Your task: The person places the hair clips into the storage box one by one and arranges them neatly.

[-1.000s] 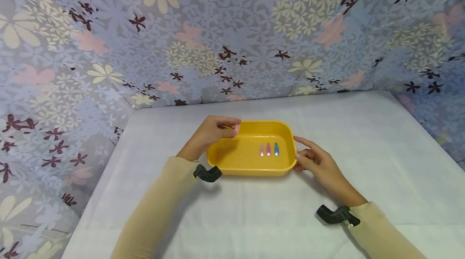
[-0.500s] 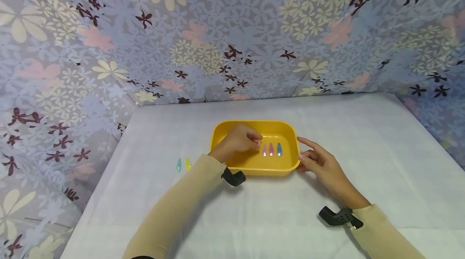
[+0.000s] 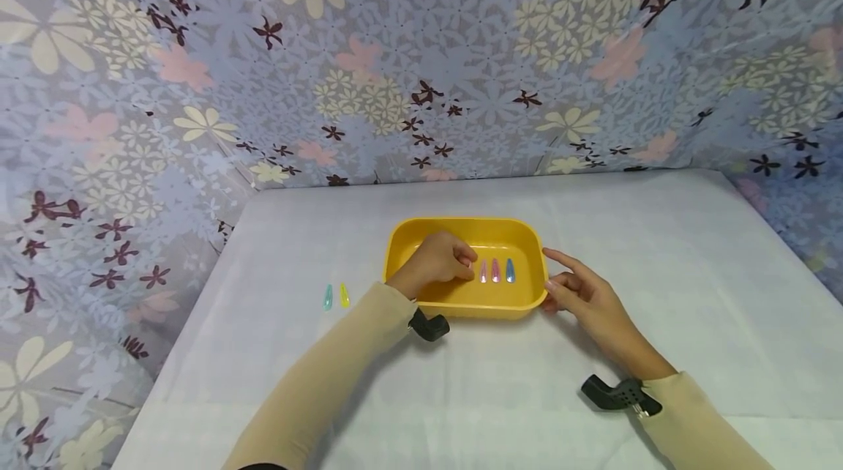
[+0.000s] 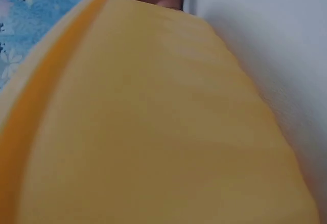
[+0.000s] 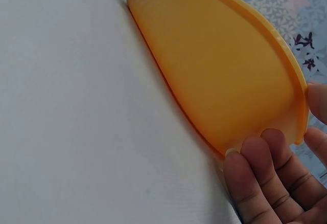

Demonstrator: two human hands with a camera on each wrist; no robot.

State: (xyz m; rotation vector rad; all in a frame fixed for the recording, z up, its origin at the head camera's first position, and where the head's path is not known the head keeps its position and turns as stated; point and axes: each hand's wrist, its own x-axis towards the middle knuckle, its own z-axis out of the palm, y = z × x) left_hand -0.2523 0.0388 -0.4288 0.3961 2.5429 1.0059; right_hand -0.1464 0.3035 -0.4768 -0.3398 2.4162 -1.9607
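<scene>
A yellow plastic tray (image 3: pixel 474 307) sits on the white-covered table. Inside it, a light pink hair clip (image 3: pixel 484 271), a darker pink hair clip (image 3: pixel 495 270) and a blue hair clip (image 3: pixel 510 271) lie side by side. My left hand (image 3: pixel 437 259) reaches over the tray's front rim and pinches another pink hair clip (image 3: pixel 470 266), mostly covered by the fingers, just left of that row. My right hand (image 3: pixel 582 293) holds the tray's right end, thumb and index finger at the rim. In the right wrist view its other fingers (image 5: pixel 258 165) press the outer wall.
Left of the tray, a teal hair clip (image 3: pixel 328 297) and a yellow hair clip (image 3: pixel 345 295) lie on the white tablecloth (image 3: pixel 461 397). Flowered fabric (image 3: pixel 395 75) hangs behind the table and along both sides.
My left hand, pinching the pink hair clip, has moved rightward from the tray's back left rim down beside the row. The teal and yellow clips have come into sight; my right hand stays on the tray.
</scene>
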